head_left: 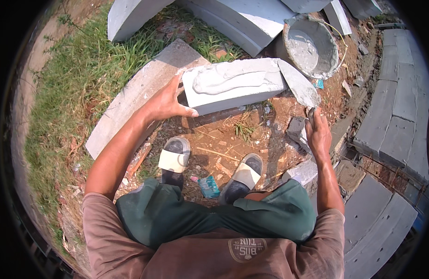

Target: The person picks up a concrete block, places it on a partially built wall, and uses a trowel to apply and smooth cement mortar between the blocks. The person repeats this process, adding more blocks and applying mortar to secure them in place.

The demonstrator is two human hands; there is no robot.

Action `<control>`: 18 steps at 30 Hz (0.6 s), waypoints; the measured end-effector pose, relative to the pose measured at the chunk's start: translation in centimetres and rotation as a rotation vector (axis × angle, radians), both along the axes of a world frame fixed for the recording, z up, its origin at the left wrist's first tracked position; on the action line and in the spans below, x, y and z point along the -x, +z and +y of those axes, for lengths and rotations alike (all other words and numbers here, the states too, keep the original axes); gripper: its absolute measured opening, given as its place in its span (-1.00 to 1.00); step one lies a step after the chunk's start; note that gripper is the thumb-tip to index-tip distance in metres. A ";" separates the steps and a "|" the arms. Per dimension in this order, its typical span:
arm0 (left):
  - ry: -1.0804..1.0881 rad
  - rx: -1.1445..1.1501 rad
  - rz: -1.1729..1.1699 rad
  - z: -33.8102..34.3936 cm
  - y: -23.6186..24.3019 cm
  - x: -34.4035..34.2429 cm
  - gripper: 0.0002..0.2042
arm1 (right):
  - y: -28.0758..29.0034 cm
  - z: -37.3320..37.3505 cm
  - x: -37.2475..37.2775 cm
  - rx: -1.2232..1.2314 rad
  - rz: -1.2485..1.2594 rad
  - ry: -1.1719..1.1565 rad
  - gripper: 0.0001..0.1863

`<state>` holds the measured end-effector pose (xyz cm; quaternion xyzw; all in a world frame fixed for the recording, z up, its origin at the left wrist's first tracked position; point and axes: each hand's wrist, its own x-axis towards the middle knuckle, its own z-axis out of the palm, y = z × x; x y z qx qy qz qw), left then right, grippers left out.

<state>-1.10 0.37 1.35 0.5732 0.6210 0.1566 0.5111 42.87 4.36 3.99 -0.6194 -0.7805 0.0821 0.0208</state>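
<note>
1. Outdoor ground: bare reddish soil (205,144) with straw and debris; grass (93,74) to the left.
2. Concrete block (237,103), pale grey, one: lying in front of the person's feet, between the hands, beside a flat stone slab (135,102).
3. Mortar (228,81), wet, grey: on the block's upper face, in an uneven, ridged layer.
4. Left hand (170,102): spread wide about the block's left end, thumb at the near face, fingers toward the far corner.
5. Right hand (319,132): closed round the handle of a trowel; blade (300,86) slanting to the block's right end. Contact with the mortar: cannot tell.
6. Bucket (327,39), one, mortar-smeared: beyond the trowel, with grey mix inside.
7. Grey kerb pieces (237,18): lying beyond the block. Laid grey blocks (396,93): in rows at right.
8. Progress, as judged: mortar applied along much of the upper face; levelling appears unfinished, the surface being lumpy. Near side face looks mostly uncoated; whether it needs any, uncertain.
</note>
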 end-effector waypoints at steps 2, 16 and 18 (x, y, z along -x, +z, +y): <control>-0.002 -0.012 -0.002 -0.1 -0.2 0.1 0.21 | -0.9 -1.7 0.3 0.070 0.095 -0.044 -0.57; -0.055 -0.057 0.014 0.0 -1.1 1.1 0.28 | -1.2 -7.2 7.7 0.089 0.283 0.369 -0.56; -0.040 -0.029 0.005 0.0 -1.0 1.0 0.25 | -2.1 -6.6 8.6 0.087 0.276 0.409 -0.56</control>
